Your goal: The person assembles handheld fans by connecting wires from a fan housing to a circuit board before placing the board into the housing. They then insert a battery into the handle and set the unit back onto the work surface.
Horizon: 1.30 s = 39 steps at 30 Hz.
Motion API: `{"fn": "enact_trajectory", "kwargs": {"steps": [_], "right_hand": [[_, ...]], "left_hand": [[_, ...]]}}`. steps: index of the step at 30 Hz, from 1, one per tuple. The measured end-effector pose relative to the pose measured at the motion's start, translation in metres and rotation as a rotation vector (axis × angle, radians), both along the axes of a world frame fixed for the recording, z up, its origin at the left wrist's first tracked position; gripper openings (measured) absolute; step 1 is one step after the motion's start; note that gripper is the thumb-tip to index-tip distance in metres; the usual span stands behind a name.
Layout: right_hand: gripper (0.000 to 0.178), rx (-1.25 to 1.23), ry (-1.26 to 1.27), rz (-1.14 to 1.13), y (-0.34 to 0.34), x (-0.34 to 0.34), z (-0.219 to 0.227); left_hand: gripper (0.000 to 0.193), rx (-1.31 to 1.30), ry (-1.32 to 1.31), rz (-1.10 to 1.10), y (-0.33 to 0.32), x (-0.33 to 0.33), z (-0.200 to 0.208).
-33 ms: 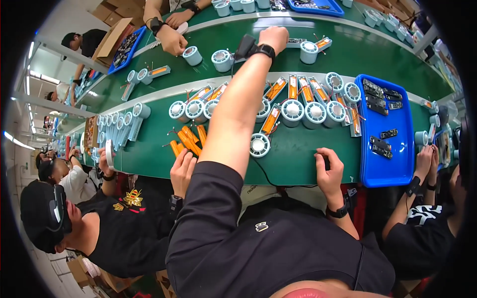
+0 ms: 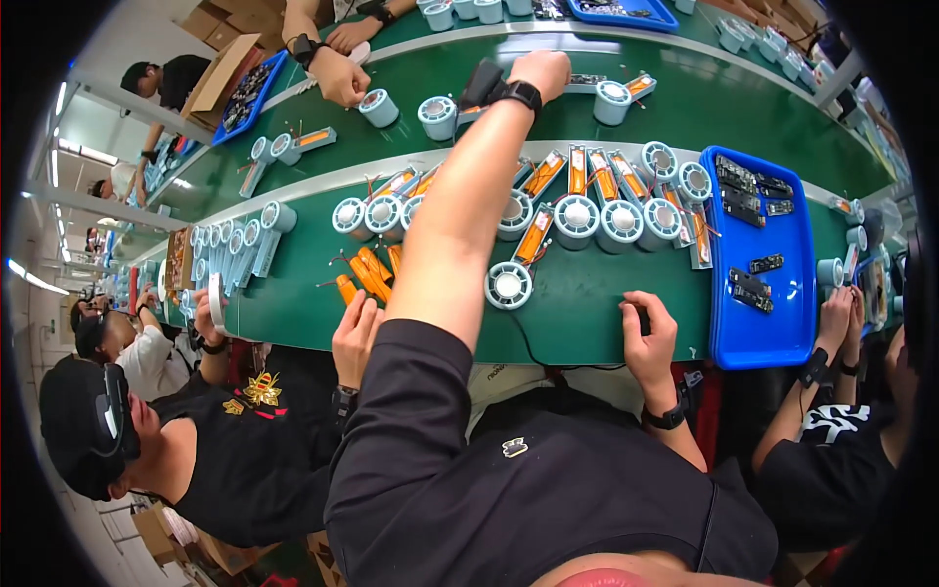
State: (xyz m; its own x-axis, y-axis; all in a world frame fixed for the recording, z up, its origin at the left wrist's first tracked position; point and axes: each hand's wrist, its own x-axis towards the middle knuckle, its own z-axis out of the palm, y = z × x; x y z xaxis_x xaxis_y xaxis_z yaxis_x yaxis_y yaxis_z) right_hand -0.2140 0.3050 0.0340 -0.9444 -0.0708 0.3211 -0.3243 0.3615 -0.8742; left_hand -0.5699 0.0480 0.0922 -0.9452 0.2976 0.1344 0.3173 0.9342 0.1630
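My left hand (image 2: 541,70) is stretched far across the green bench to the grey rail of the far belt. It wears a black wrist strap and its fingers are curled; whether it holds anything is hidden. A small dark board (image 2: 588,80) and a white round fan unit (image 2: 613,102) with an orange battery lie just right of it. My right hand (image 2: 648,331) rests at the near bench edge, its fingers closed over a small black object (image 2: 642,317) with a black cable trailing left.
A row of white fan units (image 2: 577,217) with orange batteries crosses the bench, and loose orange batteries (image 2: 367,276) lie to the left. A blue tray (image 2: 719,323) of dark boards sits on the right. Co-workers sit on both sides, and another person's hands (image 2: 337,76) work across the belt.
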Motion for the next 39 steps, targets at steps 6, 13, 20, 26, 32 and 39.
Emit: {"fn": "enact_trajectory", "kwargs": {"steps": [6, 13, 20, 26, 32, 39], "right_hand": [[0.010, 0.049, -0.009, -0.013, -0.002, -0.005, 0.007], [0.011, 0.080, 0.049, 0.022, -0.009, -0.009, 0.009], [0.011, 0.109, 0.038, 0.002, 0.002, -0.004, 0.010], [0.011, 0.118, 0.099, 0.043, 0.001, -0.007, 0.008], [0.012, 0.133, 0.043, 0.040, 0.009, 0.007, -0.001], [0.010, 0.106, -0.055, 0.035, 0.007, -0.002, -0.003]], "left_hand": [[0.075, -0.140, 0.105, -0.143, -0.060, 0.018, 0.033], [0.062, -0.168, -0.373, -0.036, -0.137, 0.058, 0.013], [0.049, 0.000, -0.278, -0.323, -0.031, 0.065, 0.082], [0.047, 0.192, 0.117, -0.232, 0.141, 0.074, 0.063], [0.049, -0.398, 0.394, 0.031, 0.298, 0.011, -0.002], [0.081, -0.151, -0.074, -0.184, 0.266, -0.011, -0.001]]}}
